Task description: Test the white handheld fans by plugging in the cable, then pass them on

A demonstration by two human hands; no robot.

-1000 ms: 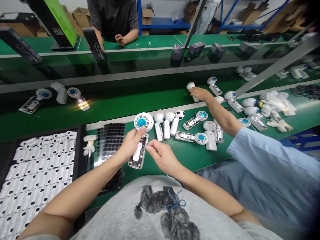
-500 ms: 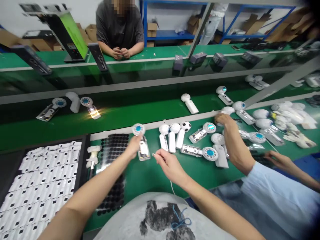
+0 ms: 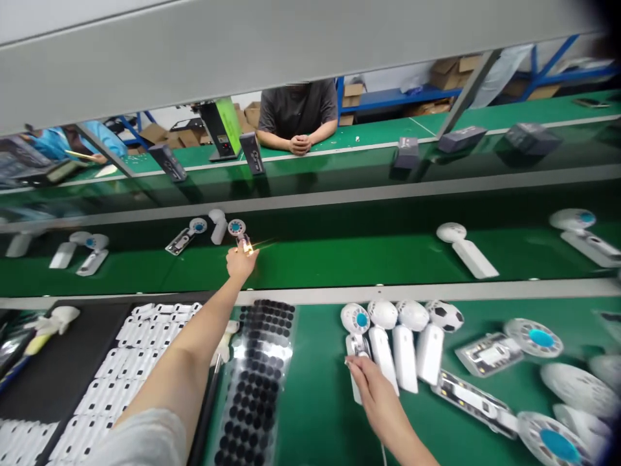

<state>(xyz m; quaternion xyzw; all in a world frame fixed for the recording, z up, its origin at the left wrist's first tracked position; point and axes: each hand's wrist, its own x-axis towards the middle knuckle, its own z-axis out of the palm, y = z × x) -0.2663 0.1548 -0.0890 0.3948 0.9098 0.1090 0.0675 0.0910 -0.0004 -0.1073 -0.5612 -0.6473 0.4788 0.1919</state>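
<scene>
While the right hand [image 3: 381, 404] pinches what looks like the end of a white cable [image 3: 383, 453] near the bench front, it is best held just behind the tip, with enough slack that the cord does not drag. Its fingertips overlap a blue-hubbed handheld fan [image 3: 358, 318], the leftmost in a row that ends in a football-patterned fan [image 3: 446, 316]; keeping the knuckles high should avoid nudging these neighbours, which lie side by side. Left of them lies a sheet of black discs [image 3: 257, 388], and the left forearm passes over white molded parts [image 3: 145, 336], so the elbow needs lifting lest a sleeve catch them. Beyond the pale rail [image 3: 315, 296], the left hand [image 3: 241, 262] reaches onto the green conveyor [image 3: 339, 259], its fingers at the handle of a lit handheld fan [image 3: 237, 227]; whether they have closed on it, I cannot tell. A hold along the handle's sides seems soundest, as the electronics look exposed and the round head could tip the balance. A lift straight up would spare the white fan [image 3: 219, 226] just beside it. Past the belt stand dark boxes [image 3: 167, 162], and farther back a co-worker [image 3: 298, 113] rests clasped hands on the opposite bench.
</scene>
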